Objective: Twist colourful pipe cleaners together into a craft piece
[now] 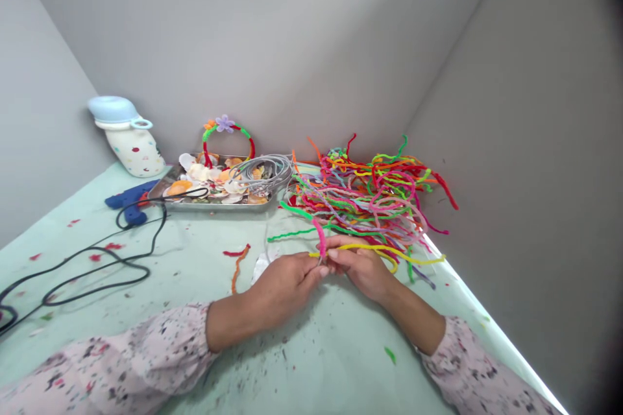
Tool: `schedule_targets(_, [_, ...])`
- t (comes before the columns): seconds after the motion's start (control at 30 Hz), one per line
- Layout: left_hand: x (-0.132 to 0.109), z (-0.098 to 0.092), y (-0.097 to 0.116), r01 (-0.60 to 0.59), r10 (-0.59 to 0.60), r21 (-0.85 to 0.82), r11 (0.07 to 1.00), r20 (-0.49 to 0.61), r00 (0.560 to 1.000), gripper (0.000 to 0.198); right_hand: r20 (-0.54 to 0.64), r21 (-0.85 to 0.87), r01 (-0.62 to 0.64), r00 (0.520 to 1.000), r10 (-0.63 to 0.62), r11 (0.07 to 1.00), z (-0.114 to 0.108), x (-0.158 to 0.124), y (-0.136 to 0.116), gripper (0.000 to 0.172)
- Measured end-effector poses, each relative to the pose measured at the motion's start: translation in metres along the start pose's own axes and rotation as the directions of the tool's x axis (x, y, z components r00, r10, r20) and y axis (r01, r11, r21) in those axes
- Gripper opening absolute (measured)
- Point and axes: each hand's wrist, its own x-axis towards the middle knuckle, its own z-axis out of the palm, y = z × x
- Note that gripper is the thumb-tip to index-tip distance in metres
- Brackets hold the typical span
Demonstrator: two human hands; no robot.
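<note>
My left hand point(287, 282) and my right hand point(363, 266) meet above the table, fingertips pinched close together. A short pink pipe cleaner point(319, 237) stands up from between the fingers, its lower end at my left fingertips. Through my right fingers runs a yellow pipe cleaner point(403, 251), its long end reaching out to the right and a short tip showing on the left. A green pipe cleaner point(296, 210) ends near the pink one's top; whether they are joined I cannot tell. My fingers hide where the pink and yellow pieces meet.
Behind my hands lies a tangled pile of colored pipe cleaners point(370, 191). Left of it, a metal tray point(219, 206) holds shells, a wire coil point(270, 172) and a decorated headband point(253, 146). A blue glue gun point(131, 201), black cord point(146, 269) and bottle point(134, 146) are farther left.
</note>
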Motion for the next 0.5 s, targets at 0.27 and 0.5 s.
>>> schedule_targets(0.27, [-0.001, 0.002, -0.006, 0.016, -0.011, 0.036, 0.999, -0.118, 0.993, 0.023, -0.002, 0.072, -0.041, 0.999, 0.041, 0.997, 0.004, 0.001, -0.001, 0.023])
schedule_targets(0.5, [0.0, 0.005, -0.014, 0.023, -0.113, -0.283, 0.959, -0.306, 0.945, 0.019, -0.075, 0.059, -0.019, 0.997, 0.023, 0.998, 0.005, 0.004, -0.003, 0.02])
